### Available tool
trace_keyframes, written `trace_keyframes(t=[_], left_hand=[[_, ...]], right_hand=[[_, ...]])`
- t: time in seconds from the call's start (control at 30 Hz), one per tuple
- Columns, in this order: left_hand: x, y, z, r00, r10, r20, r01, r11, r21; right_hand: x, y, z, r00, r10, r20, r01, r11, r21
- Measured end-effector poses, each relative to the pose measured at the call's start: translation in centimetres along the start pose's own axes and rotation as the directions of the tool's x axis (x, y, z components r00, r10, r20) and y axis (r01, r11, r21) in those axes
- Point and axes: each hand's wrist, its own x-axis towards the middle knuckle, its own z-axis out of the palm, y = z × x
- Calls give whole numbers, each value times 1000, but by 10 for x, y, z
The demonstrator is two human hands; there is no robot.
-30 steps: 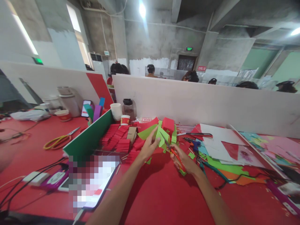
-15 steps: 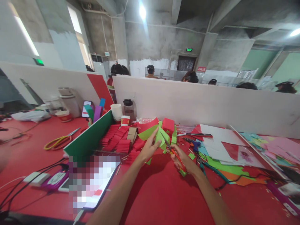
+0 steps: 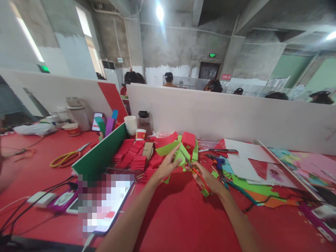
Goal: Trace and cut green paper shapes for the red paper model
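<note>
A sheet of light green paper [image 3: 168, 148] is pinched in my left hand [image 3: 168, 166], its index finger stretched along the sheet. My right hand [image 3: 203, 176] is wrapped round the red-orange handles of a pair of scissors [image 3: 199, 177]. The scissor blades point up and left and meet the paper's right part; whether they are fully closed is too small to tell. Small green scraps [image 3: 205, 193] lie beneath my hands. Just behind the sheet stand a red paper block [image 3: 188, 139] and a strip of green paper [image 3: 194, 151].
Stacked red paper pieces [image 3: 138, 163] lie left, beside a green divider [image 3: 101, 154]. A phone [image 3: 115, 206] leans at front left. Yellow-handled scissors [image 3: 64, 159] rest beyond the divider. On the right are a utility knife [image 3: 223, 151], a blue glue gun [image 3: 219, 162] and white sheets [image 3: 243, 169].
The left index finger has straightened a little along the green paper. The scissors and right hand have shifted only slightly.
</note>
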Motion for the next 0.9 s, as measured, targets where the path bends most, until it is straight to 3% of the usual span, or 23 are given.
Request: trace_keyframes(t=[0.33,0.57,0.9], left_hand=[[-1,0,-1,999,-33,23,34,999,-37],[-2,7,1,999,-48,15,48,998,-48],[1,1,0,998,40,-55,-40,999,-8]], right_hand=[[1,5,-5,999,29,-34,-30,999,-37],[-3,-5,-5,999,45,-18,-44,999,11],[-6,-11,-6,998,61,22,-62,995,77]])
